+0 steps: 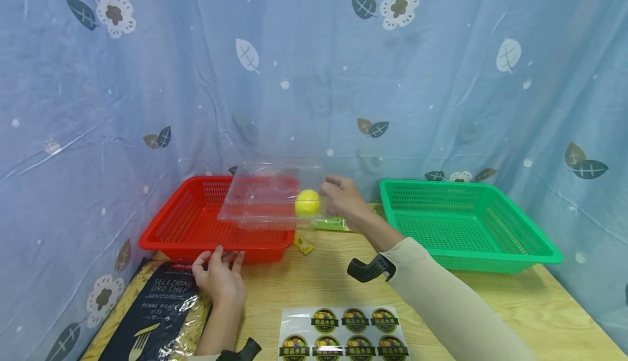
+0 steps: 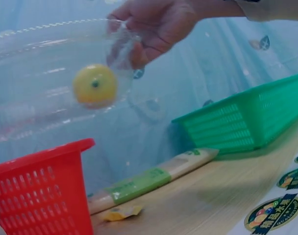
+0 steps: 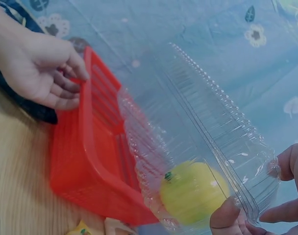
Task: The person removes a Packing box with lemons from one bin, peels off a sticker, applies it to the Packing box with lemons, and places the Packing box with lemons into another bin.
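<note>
The clear box [image 1: 265, 211] hangs in the air, seen from the head view over the 3 o'clock side of the red basket [image 1: 176, 230], with 1 yellow fruit [image 1: 307, 203] showing through its 3 o'clock end. The right hand [image 1: 345, 200] pinches only that end, thumb against fingers, so the thin, ribbed plastic could flex or twist, and the round, smooth fruit could roll and unbalance it. Whether the box is fastened shut, I cannot tell. The left hand [image 1: 221, 282] holds the basket's rim with bent fingers; a sharp tug might bump the box. From the box, the stiff, slotted green basket [image 1: 471, 260] sits at 3 o'clock, a glossy sticker sheet [image 1: 296, 320] at 5, and a shiny pasta bag [image 1: 154, 317] at 8.
</note>
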Tool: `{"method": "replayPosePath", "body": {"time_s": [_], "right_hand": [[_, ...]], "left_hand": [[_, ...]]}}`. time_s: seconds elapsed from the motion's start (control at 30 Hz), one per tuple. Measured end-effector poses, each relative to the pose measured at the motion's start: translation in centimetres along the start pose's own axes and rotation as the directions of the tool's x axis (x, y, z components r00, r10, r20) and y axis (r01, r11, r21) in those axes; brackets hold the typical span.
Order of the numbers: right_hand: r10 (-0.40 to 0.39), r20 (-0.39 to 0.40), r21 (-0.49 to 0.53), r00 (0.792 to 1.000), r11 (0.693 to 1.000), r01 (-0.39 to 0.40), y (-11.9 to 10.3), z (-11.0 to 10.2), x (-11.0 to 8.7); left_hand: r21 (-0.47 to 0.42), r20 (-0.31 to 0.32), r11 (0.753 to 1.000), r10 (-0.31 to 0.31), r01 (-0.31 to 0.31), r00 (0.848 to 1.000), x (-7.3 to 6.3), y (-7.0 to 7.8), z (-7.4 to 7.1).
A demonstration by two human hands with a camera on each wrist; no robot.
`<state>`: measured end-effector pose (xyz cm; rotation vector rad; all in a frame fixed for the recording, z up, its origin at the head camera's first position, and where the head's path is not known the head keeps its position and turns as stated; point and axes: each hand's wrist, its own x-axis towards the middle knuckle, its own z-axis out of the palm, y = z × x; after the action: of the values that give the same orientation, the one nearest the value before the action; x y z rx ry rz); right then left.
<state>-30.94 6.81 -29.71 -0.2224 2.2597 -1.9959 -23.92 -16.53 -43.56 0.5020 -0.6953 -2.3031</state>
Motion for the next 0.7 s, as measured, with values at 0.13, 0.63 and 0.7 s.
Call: {"method": "replayPosePath", "body": {"time_s": [0.13,0.63,0.7], "right_hand": [[-0.004,-0.006,0.015,1.0,1.0,0.004,0.1,-1.3,-0.9],[0.008,-0.007,0.063,1.0,0.998,-0.007,1.1,-4.6,-4.5],[0.001,-0.004,0.073,1.0,0.997,0.0,1.4,-5.0,-4.9]], "left_hand": [[0.0,-0.001,0.999,-0.035,0.035,0.999,-0.1,0.1,0.2],[-0.018,-0.004,1.0,-0.017,0.017,1.0,-0.1,-0.3,-0.5],[-0.024,-0.003,1.0,-0.001,0.001,1.0,-0.1,-0.4,-0.4]]}}
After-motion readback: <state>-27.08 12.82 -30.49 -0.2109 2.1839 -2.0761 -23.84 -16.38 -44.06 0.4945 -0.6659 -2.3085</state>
